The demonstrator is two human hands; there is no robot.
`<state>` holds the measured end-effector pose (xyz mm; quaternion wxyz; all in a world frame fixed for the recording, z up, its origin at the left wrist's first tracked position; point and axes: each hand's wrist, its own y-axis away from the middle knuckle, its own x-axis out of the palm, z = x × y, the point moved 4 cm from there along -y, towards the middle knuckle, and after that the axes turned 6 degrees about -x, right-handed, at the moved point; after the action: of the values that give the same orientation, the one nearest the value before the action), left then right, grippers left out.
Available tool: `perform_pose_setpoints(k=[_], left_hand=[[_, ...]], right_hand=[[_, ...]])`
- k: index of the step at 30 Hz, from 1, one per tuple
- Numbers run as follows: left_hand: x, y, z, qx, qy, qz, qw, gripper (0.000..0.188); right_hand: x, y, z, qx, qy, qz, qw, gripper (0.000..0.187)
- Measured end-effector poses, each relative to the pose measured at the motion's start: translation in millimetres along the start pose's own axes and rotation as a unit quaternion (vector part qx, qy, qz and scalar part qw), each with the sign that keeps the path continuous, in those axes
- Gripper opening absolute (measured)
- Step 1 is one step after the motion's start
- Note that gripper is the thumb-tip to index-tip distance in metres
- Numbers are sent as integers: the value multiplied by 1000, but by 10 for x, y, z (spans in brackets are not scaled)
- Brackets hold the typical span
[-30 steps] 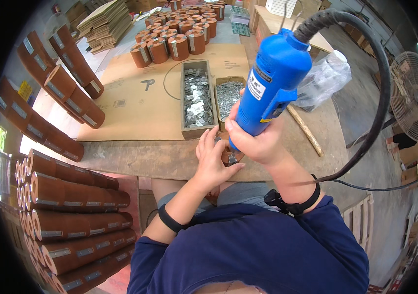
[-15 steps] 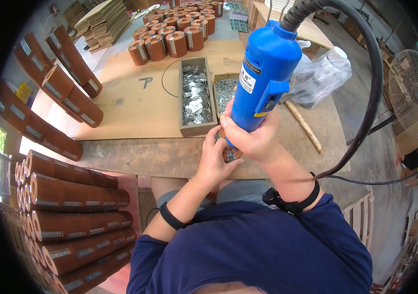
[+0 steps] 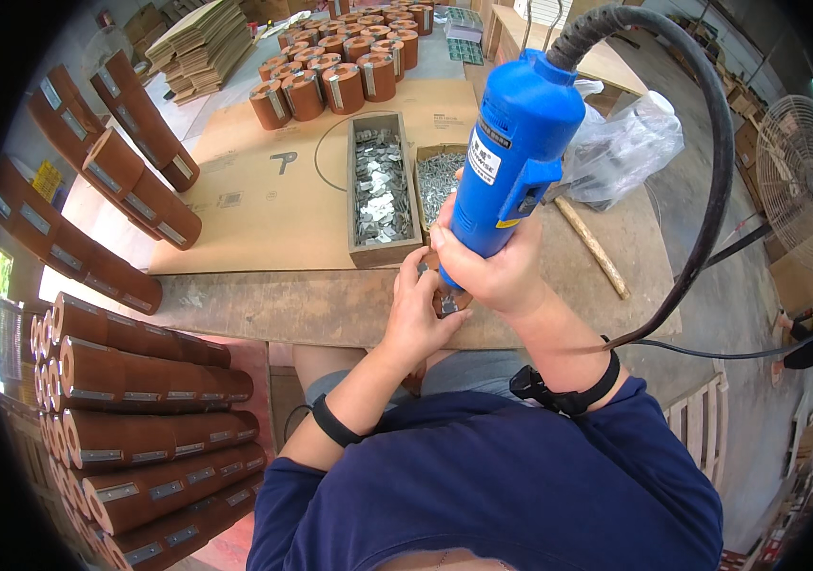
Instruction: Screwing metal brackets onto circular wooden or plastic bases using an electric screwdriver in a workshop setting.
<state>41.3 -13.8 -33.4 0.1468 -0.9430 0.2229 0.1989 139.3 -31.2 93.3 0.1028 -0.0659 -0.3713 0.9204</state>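
Observation:
A blue electric screwdriver (image 3: 511,157) stands nearly upright, its tip pointing down at the bench edge. My right hand (image 3: 492,262) is wrapped round its lower body. Under the tip sits a reddish-brown cylinder piece (image 3: 462,301), mostly covered by my hands. My left hand (image 3: 418,309) grips this piece from the left, fingers curled over it beside a small metal plate (image 3: 448,305). Just beyond my hands stand a wooden box of flat metal plates (image 3: 383,249) and a box of small screws (image 3: 440,149), partly hidden by the tool.
Brown cylinders (image 3: 154,371) lie stacked at the left, with more standing in columns (image 3: 145,186). Several short cylinders (image 3: 342,86) cover the far table. A wooden stick (image 3: 592,247) and a clear plastic bag (image 3: 630,143) lie at right. The tool's black cable (image 3: 725,162) loops down the right side.
The screwdriver and both hands hold nearly the same position. At the far right, a person in the background has come further into view.

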Motion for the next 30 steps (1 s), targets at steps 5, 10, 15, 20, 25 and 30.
perform_pose_setpoints(k=[5, 10, 15, 20, 25, 30], left_hand=[[-20, 6, -61, 16, -19, -6, 1000, 40], [-77, 34, -76, 17, -88, 9, 996, 46], [-217, 28, -182, 89, -82, -4, 993, 41], [-235, 33, -183, 99, -42, 7, 994, 33], [-278, 40, -166, 109, -46, 36, 992, 30], [-370, 22, -335, 113, -101, 25, 988, 44]], right_hand=[[-48, -31, -35, 29, -25, -3, 999, 48], [-254, -57, 11, 37, -73, -91, 992, 50], [-671, -15, -7, 48, -127, -200, 970, 46], [-1045, 338, -427, 153, -138, -310, 928, 43], [-1271, 724, -818, 258, -135, -362, 886, 36], [-1431, 1066, -1221, 343, -160, -402, 834, 29]])
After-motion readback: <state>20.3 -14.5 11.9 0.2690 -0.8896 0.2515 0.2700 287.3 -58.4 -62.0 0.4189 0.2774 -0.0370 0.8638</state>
